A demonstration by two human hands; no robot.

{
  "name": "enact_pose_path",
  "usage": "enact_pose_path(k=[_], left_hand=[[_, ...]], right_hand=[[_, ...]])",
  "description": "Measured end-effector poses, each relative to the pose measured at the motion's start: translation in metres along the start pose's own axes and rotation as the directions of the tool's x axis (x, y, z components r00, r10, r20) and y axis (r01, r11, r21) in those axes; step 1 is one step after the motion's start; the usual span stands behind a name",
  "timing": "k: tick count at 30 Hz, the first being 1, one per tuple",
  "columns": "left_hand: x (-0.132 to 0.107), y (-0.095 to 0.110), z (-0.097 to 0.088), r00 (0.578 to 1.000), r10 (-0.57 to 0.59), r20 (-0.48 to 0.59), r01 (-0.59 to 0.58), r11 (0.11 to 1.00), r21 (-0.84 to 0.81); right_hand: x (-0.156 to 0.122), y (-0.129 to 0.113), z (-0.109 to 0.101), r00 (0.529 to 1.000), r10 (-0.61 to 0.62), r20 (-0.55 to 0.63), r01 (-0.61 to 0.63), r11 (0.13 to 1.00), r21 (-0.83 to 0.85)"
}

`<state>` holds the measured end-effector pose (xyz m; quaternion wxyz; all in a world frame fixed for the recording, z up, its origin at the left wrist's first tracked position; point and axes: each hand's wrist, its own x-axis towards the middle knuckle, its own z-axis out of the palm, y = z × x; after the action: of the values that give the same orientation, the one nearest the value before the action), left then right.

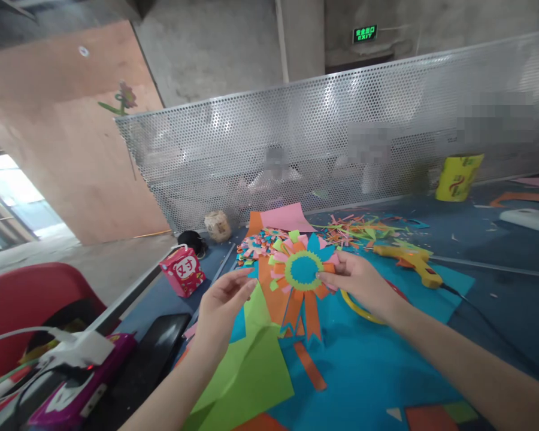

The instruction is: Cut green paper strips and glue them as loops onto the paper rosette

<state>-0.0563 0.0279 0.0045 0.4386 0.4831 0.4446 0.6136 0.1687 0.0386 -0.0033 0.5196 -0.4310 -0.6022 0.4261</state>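
While the head camera looks down at the table, the right hand [357,281] holds the paper rosette [303,270] up above the blue sheet [377,371]. Its thumb and forefinger are pinched together on the rosette's right edge, and the other fingers are curled behind. The left hand [222,302] is loose and half open, with the fingers gently bent and the fingertips just beside the left edge of the rosette. I see nothing inside it, and I cannot tell if the tips touch the paper or not.

The rosette looks to me well advanced. It has a blue round middle, a green toothed ring around that, a crown of pink, green and orange petals, a blue pointed piece at the top, and orange ribbon tails [312,314] hanging below. What is missing on it, I cannot read from this picture.

Several materials lie near it. A folded green sheet [251,371] is under the left hand, one loose orange strip [309,366] lies on the blue sheet below the tails, and a yellow ring [357,308] shows partly under the right wrist. The yellow glue gun [408,260] rests on the table behind the right hand, apart from both hands. Farther back are a heap of cut scraps [359,227] and, at the left, a small pink box [182,271], both before the perforated metal screen [341,120].
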Motion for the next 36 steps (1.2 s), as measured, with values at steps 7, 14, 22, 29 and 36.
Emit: enact_pose_path(k=[7,14,22,29,36], left_hand=[[-0.007,0.002,0.005,0.907,-0.324,0.269,0.383,0.901,-0.206],[-0.019,0.008,0.008,0.924,-0.265,0.277,0.300,0.949,-0.094],[-0.020,0.008,0.008,0.943,-0.229,0.242,0.245,0.969,-0.038],[-0.019,0.008,0.007,0.953,-0.191,0.236,0.212,0.975,-0.065],[-0.013,0.008,0.007,0.953,-0.235,0.193,0.264,0.955,-0.138]], right_hand=[[-0.019,-0.013,-0.011,0.431,-0.859,0.276,0.802,0.225,-0.554],[-0.031,-0.025,-0.005,0.169,-0.793,0.585,0.794,-0.243,-0.558],[-0.032,-0.027,-0.001,0.124,-0.748,0.652,0.795,-0.318,-0.516],[-0.032,-0.024,-0.001,0.131,-0.746,0.653,0.783,-0.327,-0.530],[-0.031,-0.019,0.001,0.127,-0.732,0.669,0.807,-0.316,-0.499]])
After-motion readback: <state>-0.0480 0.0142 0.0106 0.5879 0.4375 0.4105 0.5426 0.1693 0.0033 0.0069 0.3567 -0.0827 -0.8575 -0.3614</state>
